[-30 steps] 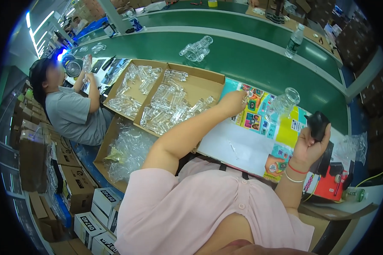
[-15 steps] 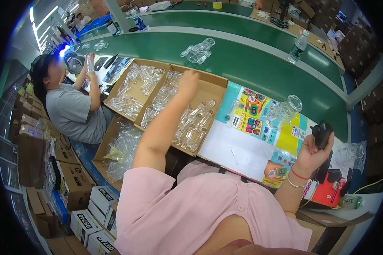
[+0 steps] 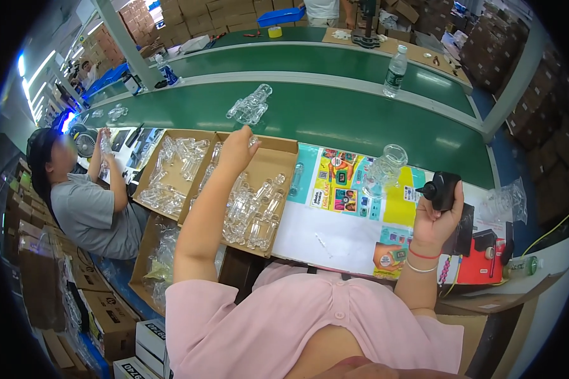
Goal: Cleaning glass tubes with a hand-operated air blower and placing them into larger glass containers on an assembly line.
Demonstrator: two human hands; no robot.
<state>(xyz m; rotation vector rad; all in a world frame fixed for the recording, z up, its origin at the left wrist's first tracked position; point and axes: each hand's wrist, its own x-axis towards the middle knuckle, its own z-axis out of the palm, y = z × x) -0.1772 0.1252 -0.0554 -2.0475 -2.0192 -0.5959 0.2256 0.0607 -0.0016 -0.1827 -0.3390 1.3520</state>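
Observation:
My left hand [image 3: 237,151] is closed above the far edge of the cardboard tray [image 3: 281,149], fingertips pinched on a small clear piece [image 3: 253,141] that the fingers mostly hide. Beneath my forearm, the tray's divided sections hold many clear tubular parts [image 3: 250,211], lying loose and overlapping. In my right hand [image 3: 431,222] is a black bottle [image 3: 446,191] with a pointed nozzle, which is directed left. This hand is raised over the right part of the workbench. A clear flared glass-like vessel [image 3: 385,169] lies to the left of the bottle, on the printed sheet.
A clear assembled piece [image 3: 251,106] lies on the green bench [image 3: 322,117] beyond the tray. Farther back stands a water bottle [image 3: 396,71]. A plastic-wrapped clear item [image 3: 506,201] and a red sheet [image 3: 480,262] are at right. Another person [image 3: 91,196] works at left.
My view has shifted, so the bench sits farther left and lower. The black bottle has tipped so its nozzle points left, and my right hand is farther forward. The left hand stays over the tray.

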